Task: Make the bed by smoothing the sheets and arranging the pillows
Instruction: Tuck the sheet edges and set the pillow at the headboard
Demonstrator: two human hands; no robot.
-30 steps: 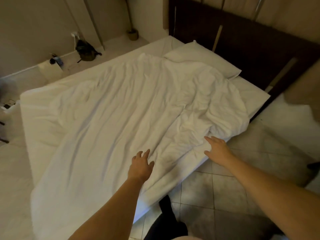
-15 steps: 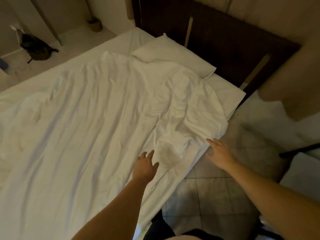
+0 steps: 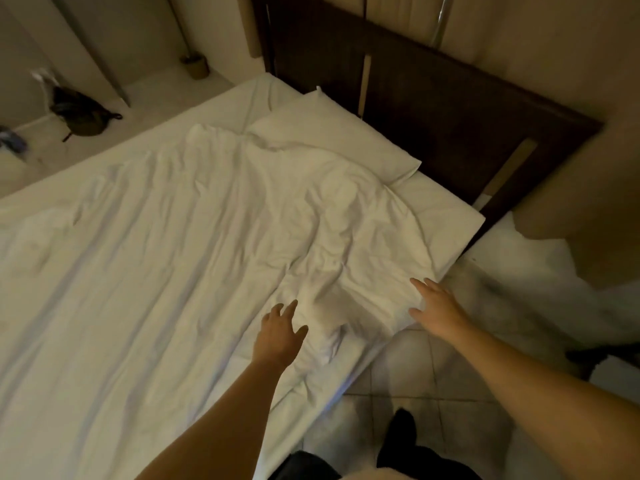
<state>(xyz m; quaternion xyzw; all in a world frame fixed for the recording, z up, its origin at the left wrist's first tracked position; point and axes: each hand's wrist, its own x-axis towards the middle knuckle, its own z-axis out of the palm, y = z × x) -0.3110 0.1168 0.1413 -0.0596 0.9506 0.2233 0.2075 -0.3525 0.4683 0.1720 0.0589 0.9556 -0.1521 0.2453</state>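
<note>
A wrinkled white top sheet covers most of the bed, bunched into creases near the right edge. One white pillow lies at the head of the bed against the dark headboard. My left hand hovers with spread fingers over the creased sheet near the bed's right side. Over to the right, my right hand reaches with straight fingers to the sheet's corner at the mattress edge. Neither hand holds anything.
Tiled floor runs along the bed's right side, where my dark-socked foot stands. A dark bag and a small bin sit on the floor beyond the bed. A curtain hangs at right.
The view has shifted toward the head of the bed. Both hands have moved up along the bed's right edge toward the bunched sheet corner, still with spread fingers.
</note>
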